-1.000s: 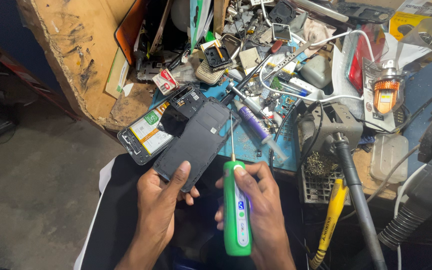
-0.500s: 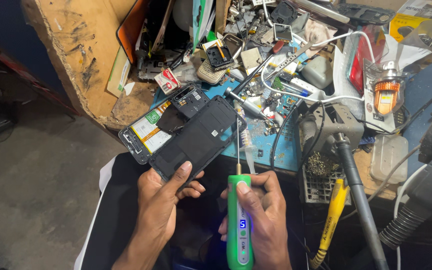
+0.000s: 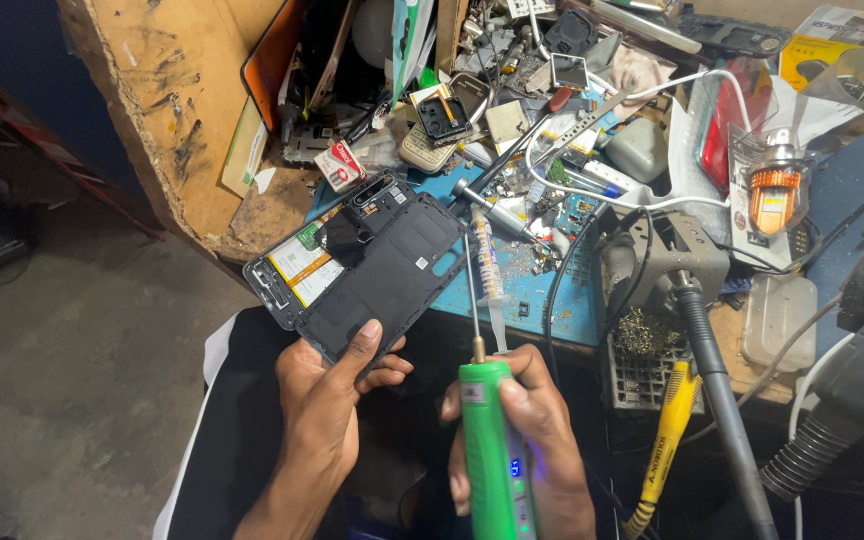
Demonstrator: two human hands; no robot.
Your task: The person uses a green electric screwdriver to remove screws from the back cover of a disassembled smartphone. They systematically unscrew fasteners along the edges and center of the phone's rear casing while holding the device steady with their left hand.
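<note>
Since a moment ago the green electric screwdriver (image 3: pixel 494 455) has dropped lower in the right hand (image 3: pixel 522 440), fingers wrapped round it. Left hand (image 3: pixel 324 400) grips the opened phone (image 3: pixel 362 265) above the tabletop (image 3: pixel 537 290). Unscrewing seems underway; next, the bit must probably meet a screw.

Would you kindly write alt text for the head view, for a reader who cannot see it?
The left hand holds an opened phone with its back off, while the right hand grips a green electric screwdriver, bit pointing up beside the phone. Behind lies a cluttered repair bench.
</note>
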